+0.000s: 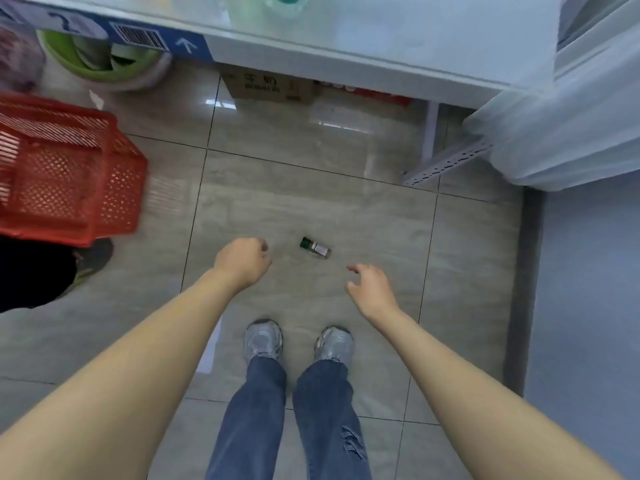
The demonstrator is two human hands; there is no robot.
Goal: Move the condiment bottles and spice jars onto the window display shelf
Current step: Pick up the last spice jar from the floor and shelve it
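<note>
Landmark: spice jar (pixel 315 247), lying on its side on the floor tiles (pixel 346 202), dark green cap pointing up-left. That's the task item, and it's not on the shelf yet.

Far left of the jar: red basket (pixel 69 174), perforated, blurred. Contents can't be made out from here. Up-left of the jar, under the shelf: green basin (pixel 100 64), something pale inside, unclear what.

Just left of the jar: left hand (pixel 244 261), fingers curled in, holding nothing, not touching it.

Beyond the jar: white shelf (pixel 346 39) edge overhead, cardboard box (pixel 266 86) on the floor beneath it. What sits on the shelf is blurred.

Just right of the jar: right hand (pixel 370 289), fingers loosely spread, empty, near the jar but apart.

Progress: my read is at least this jar is left to pick up and place. How many are already shelved, can't tell.
</note>
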